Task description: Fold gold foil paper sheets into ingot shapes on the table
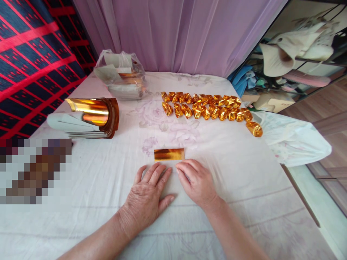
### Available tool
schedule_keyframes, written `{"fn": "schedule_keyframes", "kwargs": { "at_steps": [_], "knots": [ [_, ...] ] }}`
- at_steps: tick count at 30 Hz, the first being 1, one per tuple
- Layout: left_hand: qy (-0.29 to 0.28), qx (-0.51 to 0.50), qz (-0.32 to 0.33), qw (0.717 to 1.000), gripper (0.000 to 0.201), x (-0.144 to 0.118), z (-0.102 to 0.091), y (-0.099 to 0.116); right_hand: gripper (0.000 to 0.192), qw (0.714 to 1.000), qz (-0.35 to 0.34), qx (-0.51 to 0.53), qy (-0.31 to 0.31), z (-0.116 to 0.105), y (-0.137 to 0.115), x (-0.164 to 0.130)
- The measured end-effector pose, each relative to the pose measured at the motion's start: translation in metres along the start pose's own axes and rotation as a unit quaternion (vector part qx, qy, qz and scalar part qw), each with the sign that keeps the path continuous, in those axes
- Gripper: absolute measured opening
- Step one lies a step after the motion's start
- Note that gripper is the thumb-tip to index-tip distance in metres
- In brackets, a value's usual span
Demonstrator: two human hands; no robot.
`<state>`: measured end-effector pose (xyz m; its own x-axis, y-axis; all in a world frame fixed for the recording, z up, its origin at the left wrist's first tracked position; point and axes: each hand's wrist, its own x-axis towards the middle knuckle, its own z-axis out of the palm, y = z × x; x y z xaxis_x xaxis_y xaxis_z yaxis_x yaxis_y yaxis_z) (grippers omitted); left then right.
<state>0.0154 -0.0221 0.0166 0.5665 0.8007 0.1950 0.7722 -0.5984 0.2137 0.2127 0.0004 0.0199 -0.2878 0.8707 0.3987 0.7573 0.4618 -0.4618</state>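
Note:
A small gold foil strip (169, 154) lies on the tablecloth just beyond my fingertips. My left hand (148, 191) is palm down, its fingers stretched out and the thumb apart, a little below the strip. Beside it, my right hand (197, 182) has its fingers drawn together, with the tips close to the strip's lower right corner. Whether a pale part of the foil paper continues under the hands I cannot tell, and what the right fingertips pinch, if anything, is hidden.
Two rows of folded gold foil pieces (204, 110) lie at the back right. At the left stands a curved stack of gold foil sheets (94, 112); behind it is a clear plastic bag (121, 77) of paper. A white bag (298, 141) hangs by the right edge.

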Motion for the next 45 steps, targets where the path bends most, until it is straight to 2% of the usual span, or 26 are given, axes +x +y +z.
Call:
{"fn": "schedule_keyframes", "kwargs": {
  "at_steps": [7,15,45],
  "knots": [
    [-0.014,0.002,0.004,1.000,0.061,0.000,0.000,-0.001,0.015,0.998,0.045,0.021,-0.048,0.008,0.000,0.000],
    [-0.001,0.000,0.003,1.000,0.057,0.001,0.000,0.000,0.008,0.994,0.094,0.012,-0.046,0.012,-0.005,0.001],
    [0.032,0.016,0.025,0.999,0.048,-0.001,-0.006,-0.002,0.010,0.994,0.101,0.017,-0.041,0.013,-0.005,0.002]
  ]
}}
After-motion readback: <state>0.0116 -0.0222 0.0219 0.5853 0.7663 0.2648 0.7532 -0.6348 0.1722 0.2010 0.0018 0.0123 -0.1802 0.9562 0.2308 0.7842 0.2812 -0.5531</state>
